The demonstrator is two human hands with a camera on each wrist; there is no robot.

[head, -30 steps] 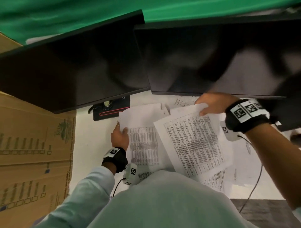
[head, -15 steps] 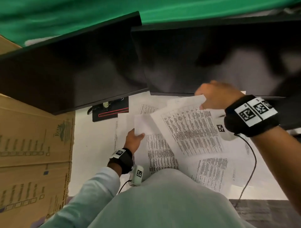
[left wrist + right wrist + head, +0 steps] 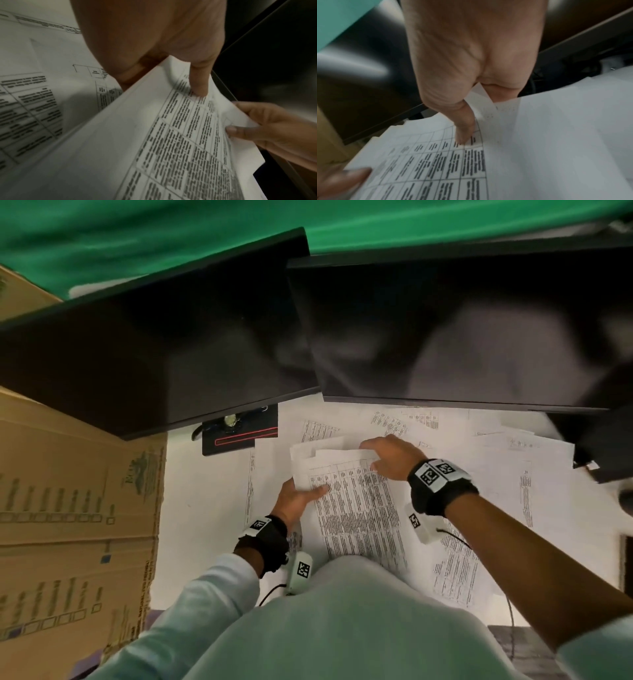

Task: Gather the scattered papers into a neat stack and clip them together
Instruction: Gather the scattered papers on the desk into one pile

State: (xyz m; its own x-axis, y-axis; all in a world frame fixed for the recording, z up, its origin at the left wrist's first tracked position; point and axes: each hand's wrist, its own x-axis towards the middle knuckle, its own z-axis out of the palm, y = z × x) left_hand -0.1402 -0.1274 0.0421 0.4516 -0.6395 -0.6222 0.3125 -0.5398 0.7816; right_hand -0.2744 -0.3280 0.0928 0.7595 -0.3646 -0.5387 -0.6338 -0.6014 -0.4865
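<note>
Nearest to us, we see a printed sheet (image 3: pixel 356 508) covered in a ruled table of dense text, too blurred to read in any view. It tops a small bundle of papers (image 3: pixel 318 451) held between both hands, at the centre of the head view, lifted a little off the desk (image 3: pixel 205 508).

Our left hand (image 3: pixel 296 498) grips the bundle's edge at about 9 o'clock: the thumb (image 3: pixel 199 86) presses down on the printed table near the top rows, and the other fingers go under the sheets, so we cannot tell how they lie. Our right hand (image 3: pixel 394 455) pinches the far corner at about 1 o'clock, thumb (image 3: pixel 464 134) on top beside the table's header row, fingers curled beneath. In the left wrist view the right hand (image 3: pixel 267 129) shows its thumb and one finger closed on that corner.

Both wrists carry black bands with square black-and-white code tags (image 3: pixel 435 474).

Further out, loose papers (image 3: pixel 534 474) lie overlapping across the desk from 12 to 4 o'clock, all printed with small unreadable text. At 9 o'clock stands a cardboard box (image 3: pixel 75 508) with a printed logo and rows of small squares, lettering not legible. At 11 o'clock sits a black monitor base (image 3: pixel 239 431) with a red outline, and beyond it two dark monitors (image 3: pixel 445 330) side by side. Farthest is a green backdrop (image 3: pixel 171 234).
</note>
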